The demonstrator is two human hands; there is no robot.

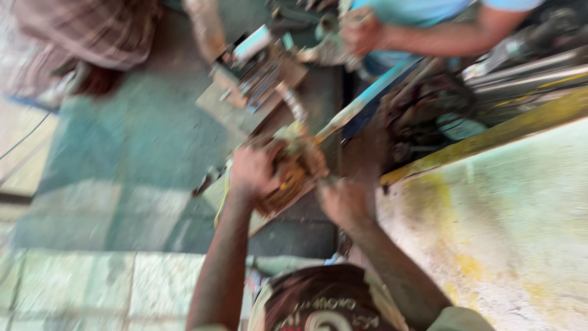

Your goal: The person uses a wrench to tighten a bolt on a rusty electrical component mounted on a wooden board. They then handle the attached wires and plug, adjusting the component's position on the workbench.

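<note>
The picture is blurred by motion. My left hand (252, 170) grips the left side of a rusty, brownish metal part (298, 167) that rests on a small wooden board (217, 191). My right hand (343, 201) holds the part's lower right side, fingers curled around it. A short metal shaft (293, 103) sticks up from the part toward the top of the view. A long light-blue bar (361, 104) slants away from the part to the upper right.
Another person in a light-blue shirt has a hand (361, 34) on metal pieces at the top. A box of tools (257, 64) sits beyond the part. A yellow-edged pale wall (508, 208) fills the right. A second person in checked cloth (92, 30) stands top left.
</note>
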